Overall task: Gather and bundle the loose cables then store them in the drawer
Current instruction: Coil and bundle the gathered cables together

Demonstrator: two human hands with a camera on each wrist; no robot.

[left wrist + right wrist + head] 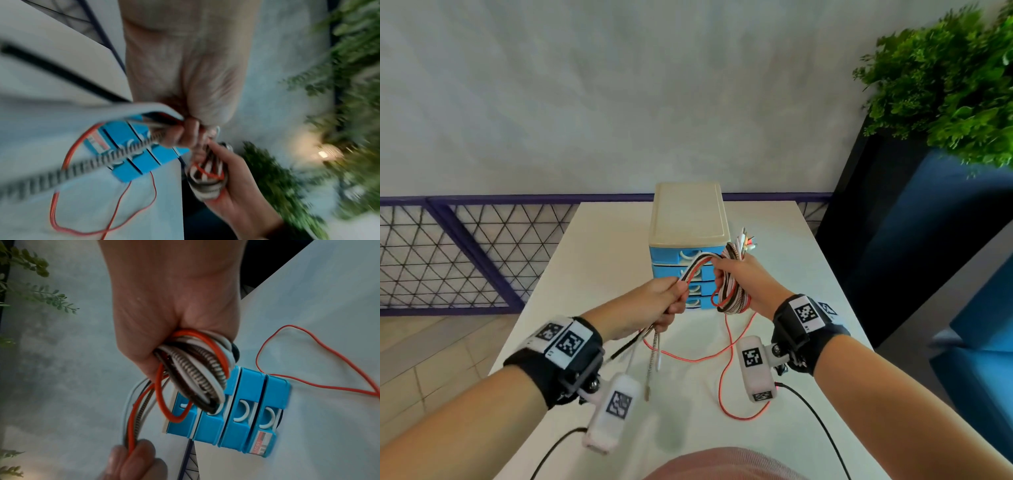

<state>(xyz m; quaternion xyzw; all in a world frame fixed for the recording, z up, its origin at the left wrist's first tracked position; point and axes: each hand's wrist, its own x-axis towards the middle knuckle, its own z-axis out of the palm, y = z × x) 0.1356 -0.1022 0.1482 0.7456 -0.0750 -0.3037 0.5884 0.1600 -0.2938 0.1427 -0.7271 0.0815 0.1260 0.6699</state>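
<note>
The right hand (739, 277) is closed around a coil (729, 291) of cables, white, black, braided and red, held up just in front of the blue drawer unit (688, 240) on the tabletop (602, 246). The left hand (657, 305) grips the strands (697, 265) that run from the coil, and their loose ends (654, 356) hang below its fist. All four drawers look shut in the right wrist view. One red cable (726, 383) trails from the coil down onto the tabletop in front of the unit, where it lies in slack loops. That tail seems the main risk: if winding goes on without drawing it in, it may snag on the unit's corner or drag across the tabletop and pull the coil crooked. The coil is bound by nothing but fingers, so easing the right hand to open a drawer could let the loops spring apart. The dangling plugs could also catch in a loop and knot it.
</note>
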